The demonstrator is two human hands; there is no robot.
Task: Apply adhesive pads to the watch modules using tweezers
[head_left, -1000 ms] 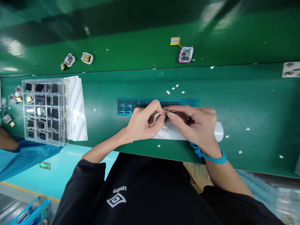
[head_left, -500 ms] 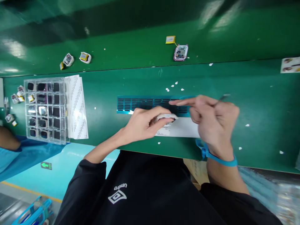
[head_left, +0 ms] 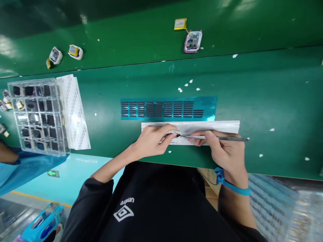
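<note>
My left hand (head_left: 152, 142) grips a small white device housing (head_left: 173, 132) on its edge, over a white printed backing strip (head_left: 217, 126). Between thumb and fingers of my right hand (head_left: 224, 149) are metal tweezers (head_left: 227, 138). Their tips meet the right end of the housing, at a small dark part; whether they pinch it I cannot tell. Just beyond the strip lies a blue film sheet (head_left: 210, 104) carrying rows of thin dark strips, with gaps at its right end. A blue band (head_left: 236, 189) circles my right wrist.
A clear compartment tray (head_left: 59, 134) of watch-like units stands left, beside white printed sheets (head_left: 80, 124). An opened device (head_left: 193, 41) with a yellow battery (head_left: 180, 24) lies at the back, more housings (head_left: 55, 55) back left. Small white stickers (head_left: 191, 81) dot the table. Another person's arm (head_left: 7, 153) shows far left.
My right hand has come down from above the blue film to the housing, and the tweezers now reach it. The left hand stays on the housing. The whole view has shifted slightly.
</note>
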